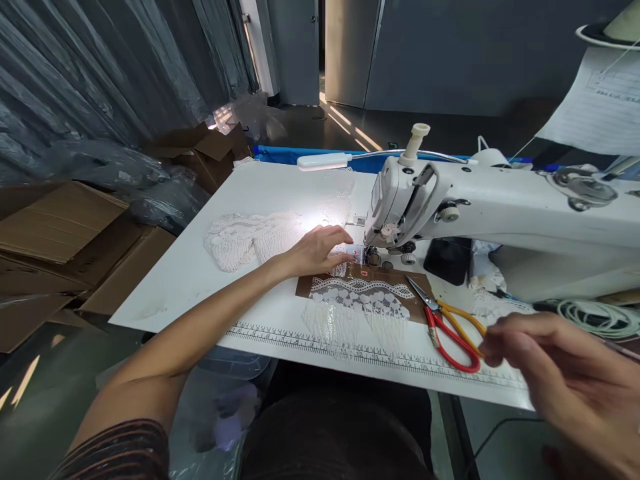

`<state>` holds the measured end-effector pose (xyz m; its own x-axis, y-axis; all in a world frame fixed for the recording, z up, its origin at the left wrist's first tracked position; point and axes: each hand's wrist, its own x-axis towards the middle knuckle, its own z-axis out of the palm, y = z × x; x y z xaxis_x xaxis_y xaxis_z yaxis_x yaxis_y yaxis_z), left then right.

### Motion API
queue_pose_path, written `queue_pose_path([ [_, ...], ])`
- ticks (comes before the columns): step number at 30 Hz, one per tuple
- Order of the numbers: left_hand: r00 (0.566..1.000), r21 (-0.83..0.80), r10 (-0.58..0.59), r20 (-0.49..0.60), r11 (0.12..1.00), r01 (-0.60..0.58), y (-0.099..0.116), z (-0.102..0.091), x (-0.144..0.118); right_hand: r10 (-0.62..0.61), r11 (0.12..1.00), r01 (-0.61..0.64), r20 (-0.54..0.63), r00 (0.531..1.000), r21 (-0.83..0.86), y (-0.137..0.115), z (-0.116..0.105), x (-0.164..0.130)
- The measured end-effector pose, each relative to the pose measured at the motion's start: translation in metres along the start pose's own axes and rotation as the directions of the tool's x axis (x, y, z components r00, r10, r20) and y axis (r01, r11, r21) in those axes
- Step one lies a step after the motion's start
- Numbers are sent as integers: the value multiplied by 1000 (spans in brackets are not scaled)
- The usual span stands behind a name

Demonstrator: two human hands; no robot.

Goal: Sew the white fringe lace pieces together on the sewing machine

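The white industrial sewing machine stands on a white worktable and serves as the anchor for everything here. Just left of its needle head, the left hand lies flat, fingers loosely spread and palm down, pressing on white lace trim without closing around anything; the lace sits on a brown rectangular backing piece directly in front of the needle area, its fringe hanging toward the printed ruler strip along the table's near edge. In front of the machine's arm and just right of the brown piece lie scissors with red and yellow handles, blades pointing toward the needle. The right hand hovers blurred in front of the machine's base, fingers curled and close to the scissor handles; whether it touches or pinches anything cannot be told. Farther left of the machine head, a heap of white lace pieces rests on the table under the glow of a white gooseneck lamp that reaches out from behind the machine. Under the machine's arm sits a dark flat object, and to the right of the base lies a coil of pale cord. Left of the table, well apart from the machine, are brown cardboard boxes and clear plastic bags.
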<state>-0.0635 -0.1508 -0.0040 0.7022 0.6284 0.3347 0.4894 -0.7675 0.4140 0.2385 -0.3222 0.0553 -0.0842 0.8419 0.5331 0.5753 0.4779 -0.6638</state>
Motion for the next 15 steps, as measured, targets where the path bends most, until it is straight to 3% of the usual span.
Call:
queue_pose_path([
  [5,989,-59,-136,-61,989,133,12,13,23,89,996,-89,76,993,8,12,13,-12],
  [8,963,-102,-246,-114,967,235,22,23,23,312,933,-316,50,949,174,14,34,-10],
  [12,942,-158,-317,-112,941,298,28,28,21,603,602,-585,171,779,543,25,90,21],
  [14,935,-198,-335,-113,930,309,30,27,20,679,420,-590,192,708,689,32,121,40],
  [15,933,-222,-341,-114,924,311,30,26,20,683,395,-581,196,704,712,35,134,47],
])
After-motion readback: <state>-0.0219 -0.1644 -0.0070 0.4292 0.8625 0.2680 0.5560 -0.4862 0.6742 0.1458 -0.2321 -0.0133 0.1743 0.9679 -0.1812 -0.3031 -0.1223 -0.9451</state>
